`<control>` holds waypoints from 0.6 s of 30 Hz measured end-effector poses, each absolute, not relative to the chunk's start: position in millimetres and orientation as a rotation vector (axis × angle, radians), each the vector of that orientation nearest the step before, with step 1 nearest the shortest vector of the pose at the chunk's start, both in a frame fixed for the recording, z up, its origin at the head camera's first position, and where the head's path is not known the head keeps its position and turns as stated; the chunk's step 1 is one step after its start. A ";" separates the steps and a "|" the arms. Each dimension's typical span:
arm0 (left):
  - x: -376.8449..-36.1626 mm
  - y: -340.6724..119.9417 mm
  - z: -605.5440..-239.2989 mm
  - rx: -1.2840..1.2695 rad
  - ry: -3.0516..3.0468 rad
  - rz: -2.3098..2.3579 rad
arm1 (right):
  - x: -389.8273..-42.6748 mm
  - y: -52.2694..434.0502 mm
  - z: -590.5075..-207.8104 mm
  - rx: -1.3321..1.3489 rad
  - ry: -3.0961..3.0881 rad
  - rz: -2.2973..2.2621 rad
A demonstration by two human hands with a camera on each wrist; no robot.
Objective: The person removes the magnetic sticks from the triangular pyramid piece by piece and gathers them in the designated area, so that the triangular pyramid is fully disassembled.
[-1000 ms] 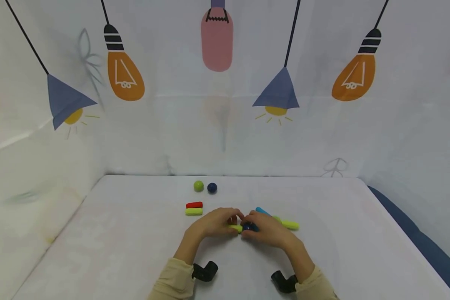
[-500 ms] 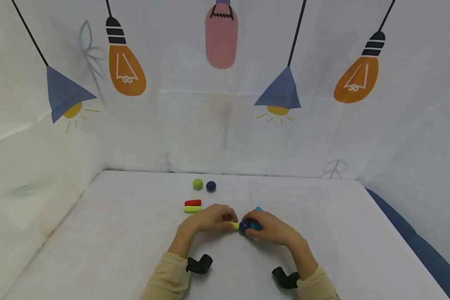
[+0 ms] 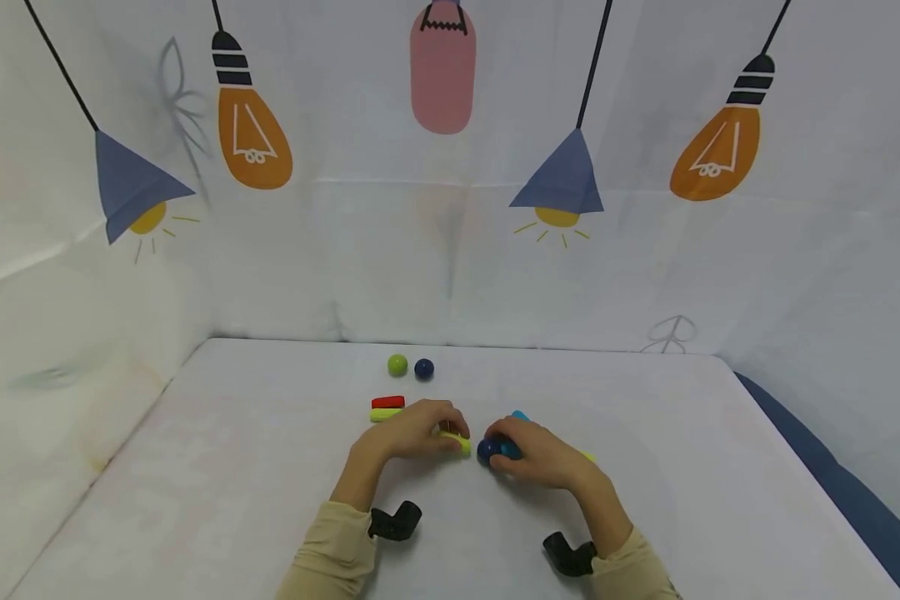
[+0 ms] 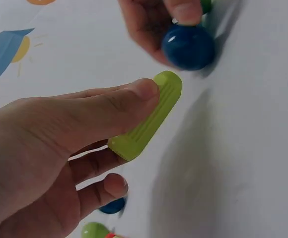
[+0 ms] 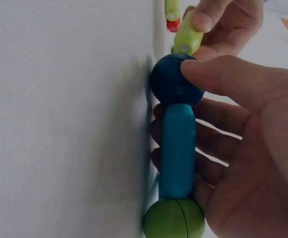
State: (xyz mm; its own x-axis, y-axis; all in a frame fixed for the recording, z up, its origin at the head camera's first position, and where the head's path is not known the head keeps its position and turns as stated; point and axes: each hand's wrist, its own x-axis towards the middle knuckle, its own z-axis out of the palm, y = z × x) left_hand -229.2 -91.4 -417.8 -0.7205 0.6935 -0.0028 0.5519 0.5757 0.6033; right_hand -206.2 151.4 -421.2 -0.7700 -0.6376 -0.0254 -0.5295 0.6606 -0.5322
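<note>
My left hand [image 3: 418, 429] pinches a lime-yellow ridged rod [image 4: 151, 119] between thumb and fingers. A short gap parts the rod from a dark blue ball [image 5: 175, 79]. With its thumb on that ball, my right hand [image 3: 543, 454] holds a joined piece. In the right wrist view a blue rod [image 5: 179, 151] runs from the ball to a green ball [image 5: 175, 219], and the fingers curl behind the rod. Most of this piece is hidden under the hand in the head view, where a blue end [image 3: 521, 415] and a yellow end [image 3: 588, 457] peek out.
A loose green ball [image 3: 397, 365] and a dark blue ball [image 3: 423, 369] lie towards the table's back edge. Nearer, a red rod [image 3: 387, 402] and a yellow rod [image 3: 385, 414] lie side by side by my left hand. The white table [image 3: 195, 500] meets a printed cloth behind.
My left hand has drawn left with the yellow rod, which was against the blue ball and is now apart from it. My right hand has shifted, baring more of the ball and blue rod.
</note>
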 end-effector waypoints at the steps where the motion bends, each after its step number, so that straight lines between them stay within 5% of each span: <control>1: -229.6 -95.2 -417.1 1.000 2.579 0.878 | -206.0 150.9 -421.1 -0.941 2.669 -0.752; 18: -238.2 -180.5 -421.1 0.656 2.699 1.061 | -202.3 157.0 -403.6 -0.843 2.774 -0.697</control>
State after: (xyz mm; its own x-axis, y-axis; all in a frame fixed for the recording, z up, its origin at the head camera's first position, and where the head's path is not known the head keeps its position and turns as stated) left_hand -238.2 -180.5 -421.1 -0.8894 0.4572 0.0047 0.3379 0.6504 0.6803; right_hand -202.3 157.0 -403.6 -0.8283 -0.5600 -0.0165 -0.4857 0.7325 -0.4770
